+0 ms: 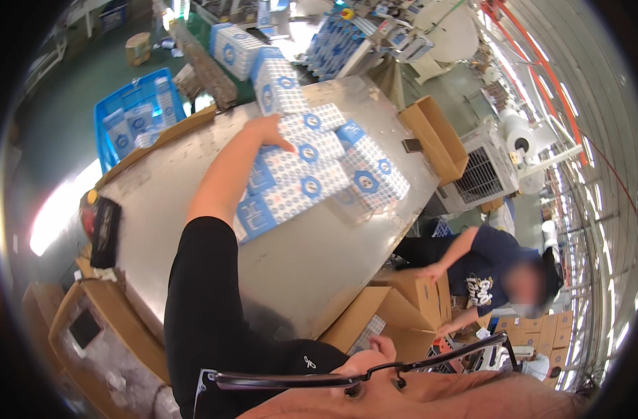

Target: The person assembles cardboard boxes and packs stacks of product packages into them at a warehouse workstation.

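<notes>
My left hand (270, 132) reaches over the steel table (298, 267), its thumb and fingers spread across the end of a white-and-blue patterned pack (308, 153) and gripping it. Similar packs lie against it: one nearer me (293, 196), one farther off (327, 118) and one angled at the right (374, 167). Two taller patterned stacks (279, 84) stand at the far edge. My right hand (383, 346) is low, by an open cardboard carton (350, 319) with a patterned pack inside; its fingers are curled and partly hidden by my face, so its hold is unclear.
A co-worker (486, 272) handles a cardboard carton (421, 293) at the right. A blue crate (101, 125) of packs stands at the left. An empty-looking carton (437, 139) and a phone-like dark object (412, 145) lie by the far right edge. A black case (105, 233) is at the left edge.
</notes>
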{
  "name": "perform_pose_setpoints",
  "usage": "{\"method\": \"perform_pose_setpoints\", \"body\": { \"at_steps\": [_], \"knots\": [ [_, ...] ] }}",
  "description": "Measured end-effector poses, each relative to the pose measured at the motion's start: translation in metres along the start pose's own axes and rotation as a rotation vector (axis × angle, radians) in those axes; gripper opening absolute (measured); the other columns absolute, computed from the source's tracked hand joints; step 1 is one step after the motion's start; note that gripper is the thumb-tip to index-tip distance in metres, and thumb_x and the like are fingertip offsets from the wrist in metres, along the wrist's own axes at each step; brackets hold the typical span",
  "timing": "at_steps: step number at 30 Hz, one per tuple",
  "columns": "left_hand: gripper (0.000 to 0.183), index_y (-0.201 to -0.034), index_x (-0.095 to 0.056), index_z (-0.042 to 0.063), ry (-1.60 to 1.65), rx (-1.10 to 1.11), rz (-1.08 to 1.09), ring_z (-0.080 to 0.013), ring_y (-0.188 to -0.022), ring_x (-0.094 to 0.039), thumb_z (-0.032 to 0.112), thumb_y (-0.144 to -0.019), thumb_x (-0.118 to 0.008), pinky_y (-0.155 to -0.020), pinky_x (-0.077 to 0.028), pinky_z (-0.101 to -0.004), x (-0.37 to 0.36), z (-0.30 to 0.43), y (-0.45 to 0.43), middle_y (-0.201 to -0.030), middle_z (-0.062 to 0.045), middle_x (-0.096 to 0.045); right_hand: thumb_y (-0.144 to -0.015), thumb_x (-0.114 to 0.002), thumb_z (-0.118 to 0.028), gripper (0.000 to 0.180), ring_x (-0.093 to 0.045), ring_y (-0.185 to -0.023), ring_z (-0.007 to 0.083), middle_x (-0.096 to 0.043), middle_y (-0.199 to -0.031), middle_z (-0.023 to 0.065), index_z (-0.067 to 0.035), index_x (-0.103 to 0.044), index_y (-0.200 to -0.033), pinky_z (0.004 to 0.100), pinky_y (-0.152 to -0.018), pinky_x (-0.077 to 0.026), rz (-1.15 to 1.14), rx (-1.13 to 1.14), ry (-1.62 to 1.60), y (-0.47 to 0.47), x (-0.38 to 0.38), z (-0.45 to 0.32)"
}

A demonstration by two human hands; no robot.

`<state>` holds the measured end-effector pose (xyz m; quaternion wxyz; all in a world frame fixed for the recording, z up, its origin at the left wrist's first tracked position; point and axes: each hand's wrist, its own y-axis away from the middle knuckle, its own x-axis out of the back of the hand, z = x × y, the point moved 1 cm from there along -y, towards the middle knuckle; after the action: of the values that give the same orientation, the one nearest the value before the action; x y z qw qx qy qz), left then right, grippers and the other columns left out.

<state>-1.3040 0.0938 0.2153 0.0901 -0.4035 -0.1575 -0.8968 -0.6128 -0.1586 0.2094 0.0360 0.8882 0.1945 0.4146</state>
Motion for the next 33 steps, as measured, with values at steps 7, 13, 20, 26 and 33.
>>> {"method": "perform_pose_setpoints", "body": {
  "at_steps": [7,13,20,26,33],
  "knots": [
    [0.126,-0.146,-0.034,0.004,-0.046,0.023,-0.001,-0.0335,-0.110,-0.064,0.066,-0.049,-0.084,-0.093,-0.050,-0.0390,-0.037,0.029,0.129,-0.122,-0.017,-0.065,-0.099,-0.058,-0.026,0.053,-0.061,-0.109,0.0210,-0.060,-0.124,0.0138,0.000,-0.040,-0.142,0.0336,-0.091,-0.049,-0.169,-0.245,-0.595,-0.166,-0.098,-0.162],
    [0.100,-0.141,-0.042,0.003,0.135,-0.085,-0.006,-0.0344,-0.101,-0.066,0.056,-0.066,-0.081,-0.087,-0.053,-0.0420,-0.099,0.009,0.302,-0.113,-0.024,-0.066,-0.089,-0.070,-0.017,0.053,-0.059,-0.115,0.0242,-0.060,-0.127,0.0153,0.003,-0.046,-0.133,0.0344,-0.096,-0.047,-0.259,-0.010,-0.380,-0.113,-0.112,-0.147],
    [0.083,-0.149,-0.029,0.012,0.847,0.409,-0.418,-0.0197,-0.096,-0.070,0.049,-0.084,-0.065,-0.060,-0.060,-0.0351,-0.105,0.003,0.453,-0.119,-0.014,-0.065,-0.088,-0.068,-0.013,0.061,-0.059,-0.118,0.0267,-0.057,-0.132,0.0103,-0.014,-0.040,-0.142,0.0463,-0.098,-0.052,-0.992,-0.672,-0.755,-0.077,-0.097,-0.136],
    [0.081,-0.147,-0.033,0.008,1.012,0.432,-0.307,-0.0205,-0.099,-0.068,0.039,-0.081,-0.067,-0.068,-0.058,-0.0342,-0.131,-0.022,0.471,-0.121,-0.012,-0.064,-0.082,-0.069,-0.005,0.076,-0.059,-0.118,0.0300,-0.055,-0.134,0.0129,-0.011,-0.028,-0.146,0.0502,-0.096,-0.051,-1.045,-0.565,-0.904,-0.085,-0.107,-0.128],
    [0.073,-0.139,-0.043,0.002,1.128,-0.158,0.073,-0.0214,-0.108,-0.061,0.012,-0.076,-0.078,-0.087,-0.053,-0.0358,-0.119,0.101,0.484,-0.121,-0.011,-0.063,-0.072,-0.078,0.000,0.070,-0.060,-0.115,0.0265,-0.063,-0.124,0.0127,-0.001,-0.048,-0.135,0.0407,-0.099,-0.049,-0.625,0.160,-0.995,-0.076,0.015,-0.156]
  ]
}}
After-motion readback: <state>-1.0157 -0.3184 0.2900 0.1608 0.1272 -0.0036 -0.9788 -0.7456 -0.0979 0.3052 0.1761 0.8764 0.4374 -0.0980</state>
